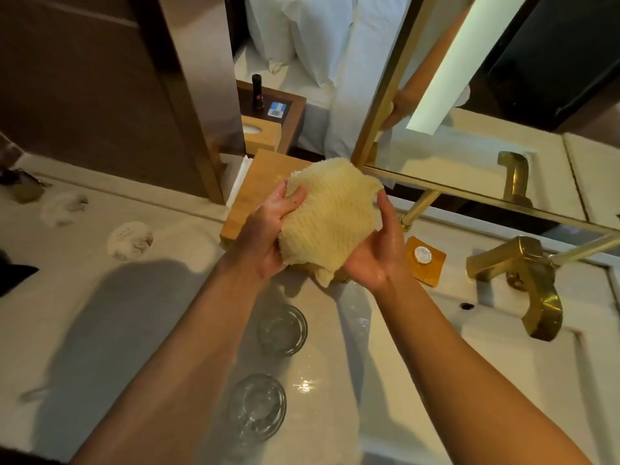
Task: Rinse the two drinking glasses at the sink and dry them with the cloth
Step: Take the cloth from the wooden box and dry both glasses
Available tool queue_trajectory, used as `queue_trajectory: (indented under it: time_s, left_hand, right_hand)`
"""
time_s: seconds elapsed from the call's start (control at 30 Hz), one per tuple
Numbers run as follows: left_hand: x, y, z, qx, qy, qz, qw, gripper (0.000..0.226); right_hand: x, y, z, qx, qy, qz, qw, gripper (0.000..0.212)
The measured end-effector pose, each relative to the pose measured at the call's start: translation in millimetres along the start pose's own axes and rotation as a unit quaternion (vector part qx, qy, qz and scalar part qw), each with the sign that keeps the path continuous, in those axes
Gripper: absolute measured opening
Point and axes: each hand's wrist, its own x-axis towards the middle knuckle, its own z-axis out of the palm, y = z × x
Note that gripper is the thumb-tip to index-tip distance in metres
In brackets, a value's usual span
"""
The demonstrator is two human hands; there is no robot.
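A pale yellow terry cloth [330, 216] is bunched between both hands above the counter. My left hand [268, 236] grips its left side with fingers pressed into the fabric. My right hand [377, 253] cups its right side and looks wet. Two clear drinking glasses stand upright on the white counter below my arms: one [281, 328] nearer the hands, the other [257, 406] closer to me. Neither glass is touched.
A gold faucet [523, 283] overhangs the white sink [503, 380] at right. An amber soap dish [424, 260] lies beside it. A wooden box [261, 186] stands behind the hands. A mirror with a gold frame [469, 193] rises at the back. Small wrapped toiletries [129, 239] lie at left.
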Motion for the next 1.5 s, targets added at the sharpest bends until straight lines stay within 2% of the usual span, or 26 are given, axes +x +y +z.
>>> queue_trajectory:
  time_s: [0.07,0.13,0.23,0.33,0.43,0.5,0.53,0.6,0.63,0.7,0.73,0.77,0.83,0.9,1.0,1.13,1.2,1.33,1.4,1.5]
  left_hand:
    - [-11,-8,13,0.006,-0.026,0.005,1.000,0.039]
    - [-20,-12,19,0.066,-0.030,0.001,0.997,0.043]
    - [-33,-17,19,0.131,-0.052,0.027,0.990,0.050]
    - [-48,-20,15,0.199,-0.029,0.125,0.972,0.054]
    - [-63,-21,10,0.237,0.021,0.158,0.958,0.039]
    - [-72,-26,2,0.249,0.052,0.153,0.955,0.014]
    - [-74,-30,-7,0.275,0.065,0.148,0.948,0.005]
    - [-79,-39,-34,0.373,0.056,0.090,0.922,0.022]
    - [-80,-45,-50,0.443,0.030,0.036,0.895,0.042]
    - [-83,-61,-77,0.570,-0.025,-0.057,0.819,0.087]
    - [-85,-67,-84,0.603,-0.038,-0.079,0.793,0.104]
    - [-86,-73,-86,0.613,-0.038,-0.088,0.785,0.116]
    - [-87,-84,-86,0.601,-0.028,-0.086,0.794,0.124]
    - [-86,-89,-86,0.556,-0.014,-0.086,0.827,0.121]
    - [-87,-90,-87,0.507,-0.027,-0.076,0.858,0.104]
    - [-91,-92,-83,0.441,-0.046,-0.066,0.894,0.080]
    - [-94,-89,-79,0.396,-0.043,-0.057,0.916,0.076]
    - [-98,-82,-51,0.328,-0.062,0.026,0.942,0.071]
    - [-100,-82,-27,0.346,-0.061,0.076,0.933,0.067]
    - [-101,-81,8,0.470,-0.045,0.119,0.873,0.074]
  right_hand:
    - [-7,13,-5,0.016,-0.075,0.029,0.997,0.093]
    - [-14,20,-5,0.001,-0.095,0.047,0.994,0.097]
    - [-27,28,5,-0.056,-0.076,0.017,0.995,0.095]
    - [-44,35,7,-0.078,-0.025,-0.047,0.995,0.098]
    - [-65,42,-1,-0.043,-0.031,-0.094,0.994,0.075]
    - [-79,43,-12,-0.034,-0.029,-0.120,0.992,0.053]
    - [-87,42,-18,-0.039,-0.017,-0.129,0.991,0.048]
    - [-102,40,-30,-0.058,0.007,-0.128,0.990,0.049]
    - [-109,39,-36,-0.063,0.022,-0.120,0.990,0.050]
    - [-117,43,-51,-0.067,0.061,-0.106,0.990,0.052]
    - [-117,48,-59,-0.063,0.081,-0.101,0.990,0.053]
    - [-117,56,-65,-0.054,0.100,-0.093,0.989,0.053]
    - [-112,73,-72,-0.044,0.132,-0.073,0.988,0.056]
    - [-106,92,-71,-0.043,0.145,-0.048,0.987,0.055]
    - [-93,113,-60,-0.065,0.160,-0.014,0.985,0.052]
    - [-87,116,-48,-0.082,0.197,-0.023,0.977,0.052]
    - [-96,106,-44,-0.077,0.188,-0.027,0.979,0.051]
    - [-123,85,-36,-0.035,0.116,-0.045,0.992,0.052]
    - [-134,82,-30,-0.035,0.092,-0.044,0.994,0.055]
    - [-153,70,-22,-0.051,0.094,-0.050,0.993,0.058]
